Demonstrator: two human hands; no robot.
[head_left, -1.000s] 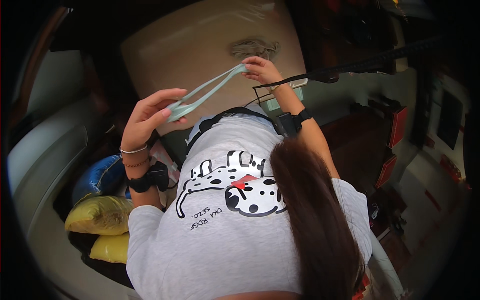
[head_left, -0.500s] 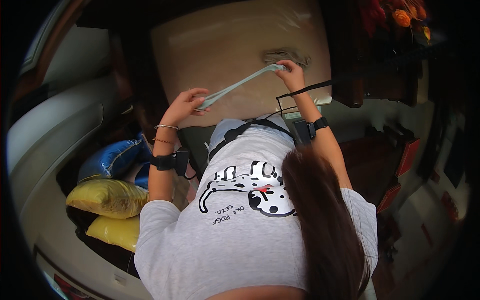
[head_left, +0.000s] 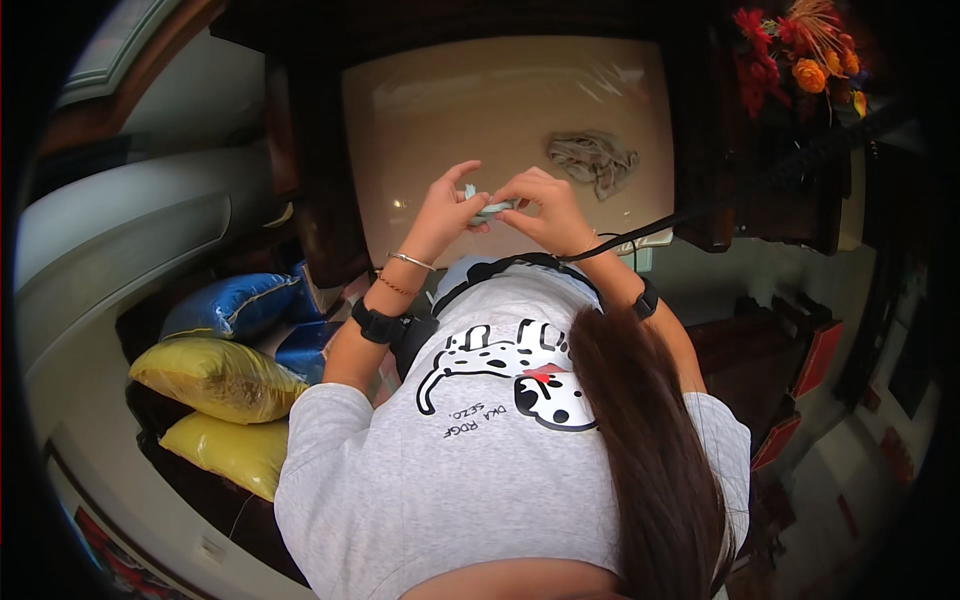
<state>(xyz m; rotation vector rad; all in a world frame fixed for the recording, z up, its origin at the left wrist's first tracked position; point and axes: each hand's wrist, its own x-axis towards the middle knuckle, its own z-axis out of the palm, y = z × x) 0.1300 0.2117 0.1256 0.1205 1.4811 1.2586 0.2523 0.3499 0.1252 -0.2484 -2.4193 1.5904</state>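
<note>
Between my hands, above the near part of a beige tabletop point(head_left: 450, 120), is a small bunched strip of pale green cloth point(head_left: 491, 211); its exact kind is hard to make out. My left hand point(head_left: 447, 212) pinches one end, with the index finger raised. My right hand point(head_left: 548, 208) grips the other end between thumb and fingers, and partly hides it. A crumpled grey-brown cloth point(head_left: 597, 160) lies on the tabletop beyond my right hand, apart from it.
A black cable point(head_left: 690, 215) runs from my waist past my right wrist toward the right. Yellow point(head_left: 215, 378) and blue point(head_left: 235, 305) plastic-wrapped cushions are stacked at my left. Red and orange flowers point(head_left: 805, 60) stand at the far right.
My hands have come together, and the pale green cloth, stretched long between them before, is now slack and bunched. The view has shifted slightly.
</note>
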